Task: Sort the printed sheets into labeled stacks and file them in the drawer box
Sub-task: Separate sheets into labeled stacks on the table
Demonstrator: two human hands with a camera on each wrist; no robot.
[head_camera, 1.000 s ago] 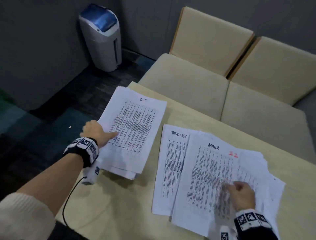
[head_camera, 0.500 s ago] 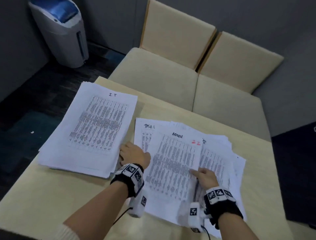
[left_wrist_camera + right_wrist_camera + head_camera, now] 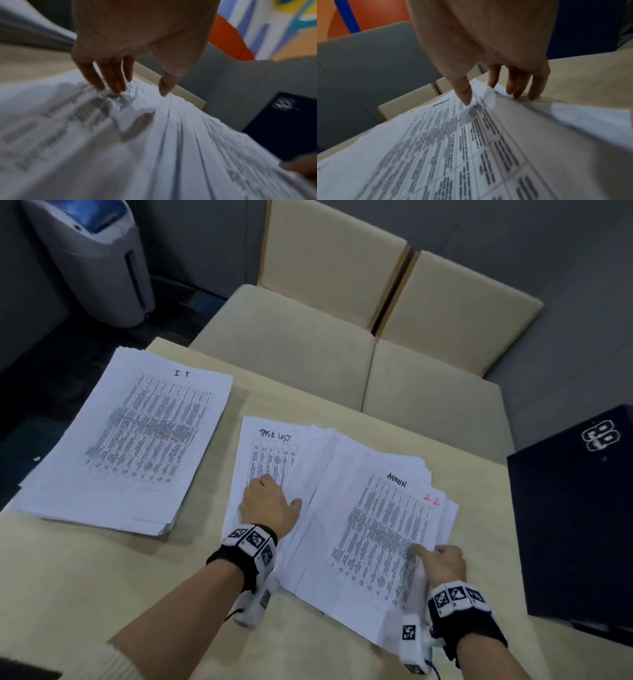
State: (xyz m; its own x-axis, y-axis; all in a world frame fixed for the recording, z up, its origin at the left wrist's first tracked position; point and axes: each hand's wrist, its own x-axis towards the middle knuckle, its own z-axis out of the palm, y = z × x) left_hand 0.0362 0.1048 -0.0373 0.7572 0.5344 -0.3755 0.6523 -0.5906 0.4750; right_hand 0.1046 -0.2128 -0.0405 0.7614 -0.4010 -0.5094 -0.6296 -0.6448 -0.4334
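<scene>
Three sets of printed sheets lie on the beige table (image 3: 102, 594). The IT stack (image 3: 137, 440) is at the left. My left hand (image 3: 270, 498) presses flat, fingers straight, on the TASK LIST sheet (image 3: 270, 453) in the middle. The fanned ADMIN stack (image 3: 376, 535) overlaps it on the right. My right hand (image 3: 438, 556) holds that stack's right edge, thumb (image 3: 465, 97) on the top sheet and index finger under its lifted corner. The other fingers (image 3: 520, 88) touch the table. A black box (image 3: 575, 525) stands at the right.
Beige sofa seats (image 3: 291, 344) run along the table's far edge. A grey bin with a blue lid (image 3: 96, 258) stands on the dark floor at the far left. Bare tabletop shows in front of the IT stack.
My left hand left the IT stack and came to rest on the TASK LIST sheet. The ADMIN stack slid right with my right hand, uncovering that sheet's label.
</scene>
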